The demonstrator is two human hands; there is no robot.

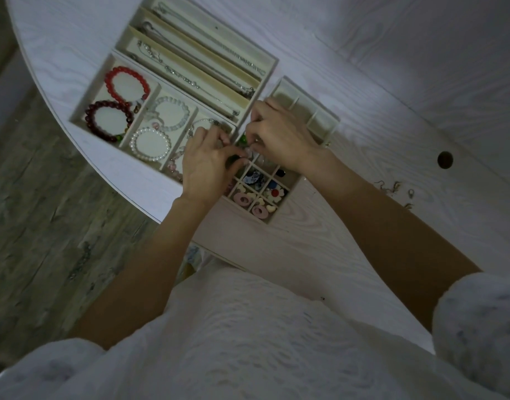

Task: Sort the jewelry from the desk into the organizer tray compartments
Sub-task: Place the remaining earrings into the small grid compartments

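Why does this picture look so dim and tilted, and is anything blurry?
Head view: dim light, greyish cast; wide lens bends the desk edge; both hands, left hand and right hand, slightly motion-blurred; loose earrings too small and dark to make out.

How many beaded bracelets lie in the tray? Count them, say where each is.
5 visible: bright red and dark red share the left compartment; clear and pearl the next; pink partly under the left hand. More may be hidden.

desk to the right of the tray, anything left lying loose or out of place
Yes. A few small earrings lie scattered on the bare desk, right of the tray, not yet in any compartment. Both hands work over the small compartments.
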